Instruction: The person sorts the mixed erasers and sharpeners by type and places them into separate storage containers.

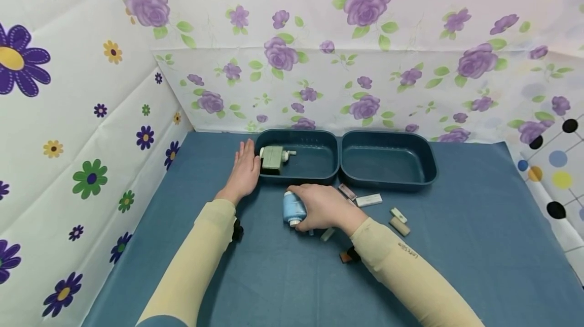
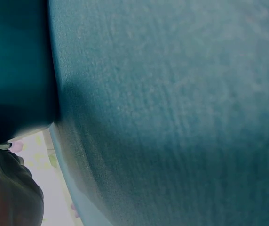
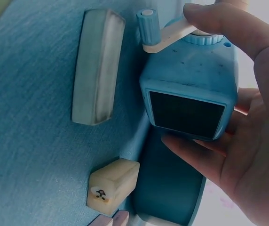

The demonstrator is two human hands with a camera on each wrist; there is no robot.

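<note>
My right hand (image 1: 321, 207) grips a blue crank pencil sharpener (image 1: 293, 207) in front of the left bin. In the right wrist view the sharpener (image 3: 188, 80) shows its dark window and white crank arm, with the thumb near the crank and the fingers around the far side and below. My left hand (image 1: 244, 172) lies with straight fingers against the left end of the left dark blue bin (image 1: 315, 157). Inside that bin stands a green crank pencil sharpener (image 1: 272, 157). The left wrist view catches only part of the left hand (image 2: 14, 188), in shadow.
Beside the left bin stands a matching right bin (image 1: 388, 162). Several small blocks that look like erasers lie near the right arm: a white one (image 1: 368, 200), a pinkish one (image 1: 347, 191), a tan one (image 1: 400, 226) and an orange-brown one (image 1: 345, 257). Flowered sheets rise behind and left.
</note>
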